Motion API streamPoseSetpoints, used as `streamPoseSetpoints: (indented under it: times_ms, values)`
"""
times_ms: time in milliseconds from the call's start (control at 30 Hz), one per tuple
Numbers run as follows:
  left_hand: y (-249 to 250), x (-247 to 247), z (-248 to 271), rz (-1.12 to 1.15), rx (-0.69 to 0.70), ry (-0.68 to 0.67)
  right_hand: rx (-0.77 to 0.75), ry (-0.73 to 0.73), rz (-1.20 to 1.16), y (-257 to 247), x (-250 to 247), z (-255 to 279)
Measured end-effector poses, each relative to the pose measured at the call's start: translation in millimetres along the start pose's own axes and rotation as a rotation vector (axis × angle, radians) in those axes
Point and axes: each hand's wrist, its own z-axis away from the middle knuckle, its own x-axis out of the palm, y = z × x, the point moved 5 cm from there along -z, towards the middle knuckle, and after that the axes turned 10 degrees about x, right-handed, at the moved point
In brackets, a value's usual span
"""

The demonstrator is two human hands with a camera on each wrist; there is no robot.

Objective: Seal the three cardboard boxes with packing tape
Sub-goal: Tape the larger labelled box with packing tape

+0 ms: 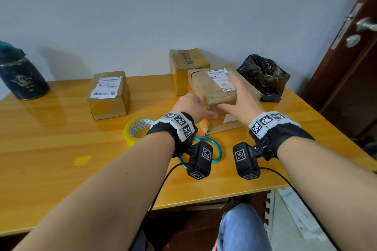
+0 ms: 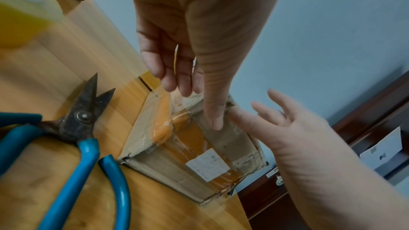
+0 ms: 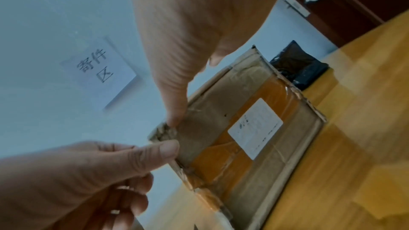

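Three cardboard boxes stand on the wooden surface (image 1: pixel 61 138), and we list the items from largest to smallest. At 9 o'clock, near the wall, stands a dark cylindrical container (image 1: pixel 21 75). At 2 o'clock sits a crumpled black plastic bag (image 1: pixel 263 73). The near box (image 1: pixel 216 89), between 12 and 1 o'clock from our wrists, carries a white shipping label on top and orange-brown tape on its front face. Directly behind it, touching or just beside it, stands the rear box (image 1: pixel 188 63), with yellow tape and a printed logo. The left box (image 1: pixel 109 93) sits well apart at 10 o'clock, with a white label on top and yellow tape on its front.

We hold the near box at its front top edge with both hands. The left hand (image 1: pixel 191 106) grips the near left corner, thumb pressed on the front face, fingers curled behind the corner. The right hand (image 1: pixel 236 98) lies over the top with fingers spread and fairly straight, thumb pressed on the front edge beside the left thumb.

The roll of packing tape (image 1: pixel 137 129) lies flat on the surface at 9 o'clock from the left wrist. The blue-handled scissors (image 2: pixel 84 128) lie just below the near box, at 6 o'clock, blades slightly parted. One small yellow tape scrap (image 1: pixel 82 160) lies at 8 o'clock.
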Motion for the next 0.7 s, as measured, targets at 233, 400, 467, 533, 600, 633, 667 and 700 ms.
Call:
streamPoseSetpoints:
  times_ms: [233,400,467,533,600,633,667,700]
  values:
    - [10.2,-3.7,6.0,-0.015,0.024,0.123,0.475,0.250,-0.122,32.8,-8.6,-11.2]
    - [9.9,-6.8,7.4,-0.150,0.076,0.099,0.571,0.368,-0.133,43.1,-20.7,-16.3]
    - [5.3,-6.8,11.5,-0.120,0.050,0.082,0.654,0.349,-0.156,51.2,-22.9,-18.7]
    - [0.6,-0.2,19.0,0.068,-0.050,0.010,0.719,0.291,-0.160,55.5,-18.5,-19.8]
    - [2.0,7.1,29.4,0.505,-0.204,-0.037,0.730,0.267,-0.204,52.6,-12.9,-20.1]
    - [4.2,4.8,35.5,0.701,-0.272,-0.029,0.722,0.287,-0.233,48.9,-12.3,-19.5]
    - [5.8,1.0,37.5,0.809,-0.313,-0.016,0.715,0.325,-0.260,46.6,-13.9,-19.0]
    - [6.8,-5.7,40.2,0.862,-0.330,-0.003,0.710,0.373,-0.286,42.8,-17.2,-17.6]
